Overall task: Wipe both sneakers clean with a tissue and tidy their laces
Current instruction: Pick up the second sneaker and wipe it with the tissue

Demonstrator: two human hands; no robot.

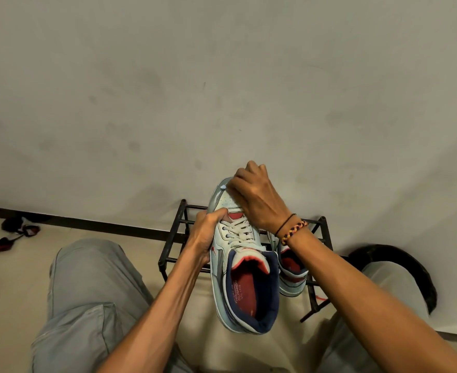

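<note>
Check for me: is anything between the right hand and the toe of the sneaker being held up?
Nothing visible. The right hand rests directly on the toe of the held sneaker, a bit of tissue showing at its fingertips. The left hand grips the sneaker's side, clear of the toe.

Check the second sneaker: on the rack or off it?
On. The second sneaker sits on the rack, behind the right forearm, untouched by either hand.

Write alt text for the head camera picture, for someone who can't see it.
A seated person's left hand holds up a pale blue sneaker while the right hand presses a tissue on its toe. The second sneaker sits on a black metal rack against a grey wall.
</note>
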